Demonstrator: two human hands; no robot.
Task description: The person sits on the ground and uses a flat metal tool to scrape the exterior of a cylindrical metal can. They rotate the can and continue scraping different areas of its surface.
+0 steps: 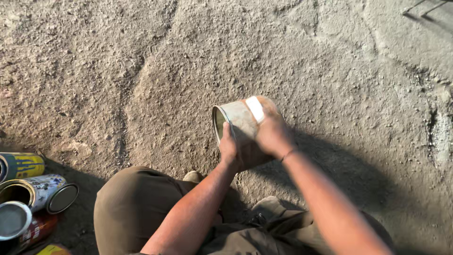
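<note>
The dirt ground [141, 71] fills nearly all of the view, gritty and sunlit, stretching away beyond both hands on every side. A long dark shadow [358, 179] lies on it to the right of the right hand. Below the hands, toward the person, are bent knees in olive-brown trousers [127, 208], with the toes of two dusty shoes [269, 205] showing just under the forearms.

Well off to the left of the left hand, at the frame's lower left edge, a heap of cans [28, 193] lies on its side: a yellow-and-green one on top, a pale printed one with an open mouth below it, a round lid [62, 198] leaning beside that, then a red can with a silvery end. Nothing lies between this heap and the hands but bare ground.

The tin can [238, 125] is held up off the ground between both hands, tilted, its open mouth turned to the left. The left hand [229, 148] is curled around its lower rim, thumb up against the edge. The right hand [271, 132] is clamped over its closed end and side, fingers pressed together, near a pale strip on the can wall.
</note>
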